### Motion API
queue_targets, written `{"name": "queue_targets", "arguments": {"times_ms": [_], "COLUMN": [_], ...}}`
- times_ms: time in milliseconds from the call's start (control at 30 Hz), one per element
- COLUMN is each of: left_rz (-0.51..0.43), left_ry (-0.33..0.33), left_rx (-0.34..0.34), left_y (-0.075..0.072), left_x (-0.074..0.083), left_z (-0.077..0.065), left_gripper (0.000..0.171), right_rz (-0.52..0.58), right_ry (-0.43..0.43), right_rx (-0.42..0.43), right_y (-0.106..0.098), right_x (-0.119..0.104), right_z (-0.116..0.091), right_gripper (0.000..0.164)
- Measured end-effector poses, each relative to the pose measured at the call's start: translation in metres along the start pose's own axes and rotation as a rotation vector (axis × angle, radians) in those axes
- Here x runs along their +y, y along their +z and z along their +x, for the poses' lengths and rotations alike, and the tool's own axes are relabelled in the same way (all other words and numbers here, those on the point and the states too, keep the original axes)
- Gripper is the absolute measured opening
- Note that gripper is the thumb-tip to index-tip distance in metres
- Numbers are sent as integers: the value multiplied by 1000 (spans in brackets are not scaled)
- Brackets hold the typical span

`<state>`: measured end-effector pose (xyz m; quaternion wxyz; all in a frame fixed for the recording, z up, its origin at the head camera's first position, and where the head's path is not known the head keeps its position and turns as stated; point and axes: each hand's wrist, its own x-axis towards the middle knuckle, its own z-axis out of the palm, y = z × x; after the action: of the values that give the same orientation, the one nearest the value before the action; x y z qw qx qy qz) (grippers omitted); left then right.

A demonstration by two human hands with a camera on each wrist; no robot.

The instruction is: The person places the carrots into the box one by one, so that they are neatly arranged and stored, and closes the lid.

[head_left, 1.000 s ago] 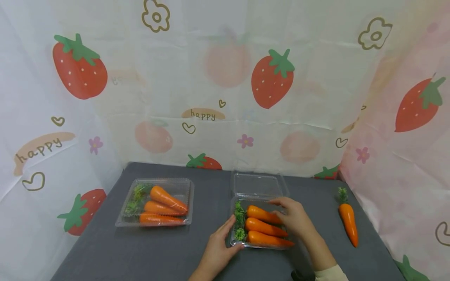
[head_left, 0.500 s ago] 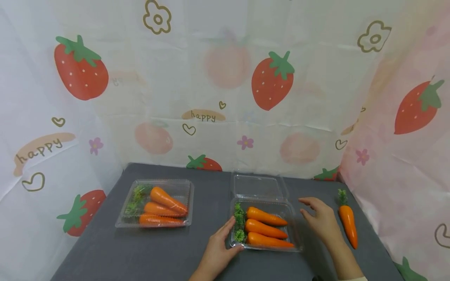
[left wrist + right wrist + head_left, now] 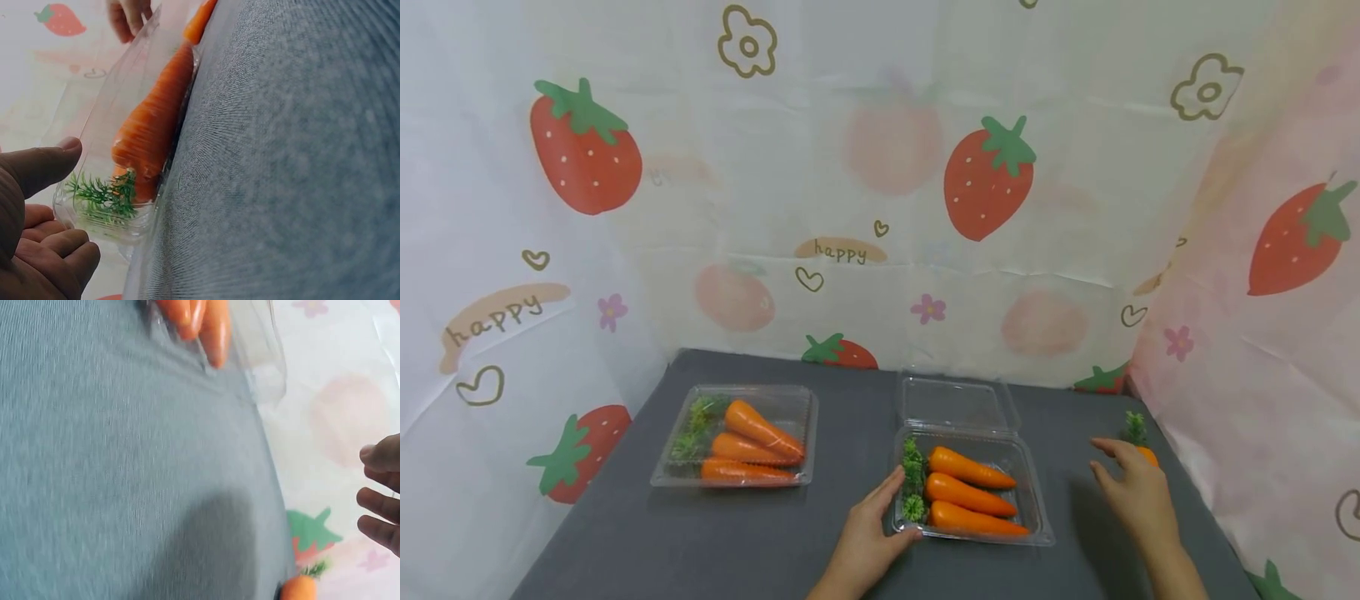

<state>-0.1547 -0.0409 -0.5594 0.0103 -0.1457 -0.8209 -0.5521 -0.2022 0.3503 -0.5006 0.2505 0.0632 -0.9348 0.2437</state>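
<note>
In the head view, an open clear plastic box (image 3: 1042,510) holds three orange carrots (image 3: 972,496), their green tops toward the left. My left hand (image 3: 868,537) touches the box's front left corner, thumb along the front and fingers along the left side. The left wrist view shows that thumb (image 3: 53,165) and the fingers around the corner beside a green carrot top (image 3: 103,194). My right hand (image 3: 1138,504) holds nothing, its fingers loosely bent above the table near a single loose carrot (image 3: 1148,455). The hand hides most of that carrot; its orange end (image 3: 300,589) appears in the right wrist view.
On the left stands a closed clear box (image 3: 813,433) with three more carrots inside. The open box's lid (image 3: 958,404) lies back behind it. A grey cloth (image 3: 730,542) covers the table, and a strawberry-print curtain (image 3: 850,167) encloses the back and sides.
My right hand has left the carrots in the open box and moved right, to the loose carrot. My left hand has stayed at the box's corner. The head view has shifted slightly.
</note>
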Motion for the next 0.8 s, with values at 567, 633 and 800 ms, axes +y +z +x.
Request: {"name": "queue_targets", "arguments": {"times_ms": [567, 633, 800], "left_rz": [-13, -16, -14], "left_ry": [1, 1, 5], "left_rx": [7, 6, 8], "left_y": [0, 0, 0], "left_x": [1, 1, 0], "left_z": [-1, -1, -1], "left_gripper": [83, 83, 84], "right_rz": [-66, -68, -40], "right_ry": [354, 395, 481], "right_rx": [33, 19, -9], "right_y": [-8, -8, -8], "right_x": [58, 62, 73], "right_z": [-2, -1, -2], "right_gripper": [44, 46, 52]}}
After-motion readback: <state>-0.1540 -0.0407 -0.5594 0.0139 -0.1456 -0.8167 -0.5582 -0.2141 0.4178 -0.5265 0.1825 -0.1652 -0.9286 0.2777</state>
